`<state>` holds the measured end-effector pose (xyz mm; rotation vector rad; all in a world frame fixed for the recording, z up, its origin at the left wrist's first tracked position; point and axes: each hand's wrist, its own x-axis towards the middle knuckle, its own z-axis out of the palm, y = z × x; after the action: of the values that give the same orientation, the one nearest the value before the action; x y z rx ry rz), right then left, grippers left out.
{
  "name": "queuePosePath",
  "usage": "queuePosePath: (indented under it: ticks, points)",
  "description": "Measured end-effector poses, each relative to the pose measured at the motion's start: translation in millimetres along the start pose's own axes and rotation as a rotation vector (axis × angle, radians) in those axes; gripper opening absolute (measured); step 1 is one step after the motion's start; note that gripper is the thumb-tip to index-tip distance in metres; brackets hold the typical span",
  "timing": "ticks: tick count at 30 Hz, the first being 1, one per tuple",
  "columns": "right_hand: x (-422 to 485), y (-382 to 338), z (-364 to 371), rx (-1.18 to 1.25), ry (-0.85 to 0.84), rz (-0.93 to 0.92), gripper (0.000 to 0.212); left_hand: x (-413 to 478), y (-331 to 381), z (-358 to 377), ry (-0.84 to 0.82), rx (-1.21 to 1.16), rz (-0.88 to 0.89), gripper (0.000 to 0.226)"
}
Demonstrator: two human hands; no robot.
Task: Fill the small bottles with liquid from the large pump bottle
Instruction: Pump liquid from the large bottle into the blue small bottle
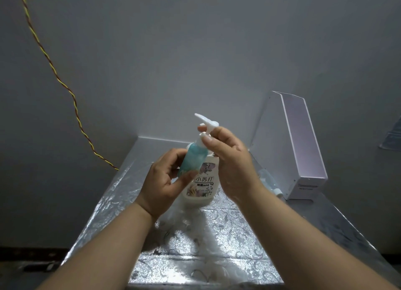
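Nearest the camera, two bare forearms reach forward over a worktop [217, 268] covered in silver foil embossed with a floral pattern. The left hand [162, 181] holds a small bottle [192, 161] of translucent teal plastic. Its fingers [173, 157] are curled round the far side and its thumb is pressed against the near side. The bottle is lifted off the worktop, tilted, and lies against the front of the large pump bottle [199, 187].

That cream-coloured bottle, labelled with Chinese characters, stands upright on the foil between the two hands. The right hand [232, 161] is at its top, thumb and forefinger pinching the white pump head [206, 122] just under the nozzle, which points up and to the left.

Behind the right wrist a second small bottle [270, 183], clear with a white cap, lies on its side. Just beyond it a white box [303, 148] stands at the worktop's right edge. A twisted yellow and red wire [54, 72] runs down the grey wall on the left.
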<state>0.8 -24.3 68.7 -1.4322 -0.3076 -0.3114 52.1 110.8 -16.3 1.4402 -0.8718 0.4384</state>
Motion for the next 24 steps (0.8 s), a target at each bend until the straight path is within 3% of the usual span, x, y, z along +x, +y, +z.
queuePosePath:
  ticks: [2,4,8,11,14,17,20,24]
  points:
    - [1.1,2.2,-2.2,-0.072,0.067,-0.029,0.010,0.2,-1.2,-2.0,0.010,0.028,-0.001,0.036]
    - [1.4,2.9,-2.3,-0.140,0.115,-0.025,0.026,-0.1,-0.2,-1.5,0.001,0.053,0.002,0.036]
    - [1.0,2.4,-6.5,0.042,-0.015,0.008,0.015,-0.4,2.6,0.2,0.009,0.042,0.001,0.032]
    - [0.4,3.2,-7.9,-0.001,-0.017,-0.001,0.009,-0.6,0.7,-2.1,0.004,0.062,-0.001,0.031]
    - [1.1,2.8,-6.3,-0.030,0.008,-0.009,0.022,-1.2,0.4,-1.4,-0.020,0.064,0.001,0.034]
    - [0.4,3.6,-8.5,0.011,-0.059,0.029,0.016,-0.9,1.3,0.1,-0.024,0.046,-0.005,0.036]
    - [-0.4,5.9,-5.7,-0.008,-0.013,0.023,0.013,-0.5,1.4,-1.4,-0.019,0.039,-0.012,0.037]
    - [-0.1,8.2,-4.1,-0.079,0.037,0.006,0.028,-0.3,4.4,0.1,-0.027,0.022,-0.012,0.045]
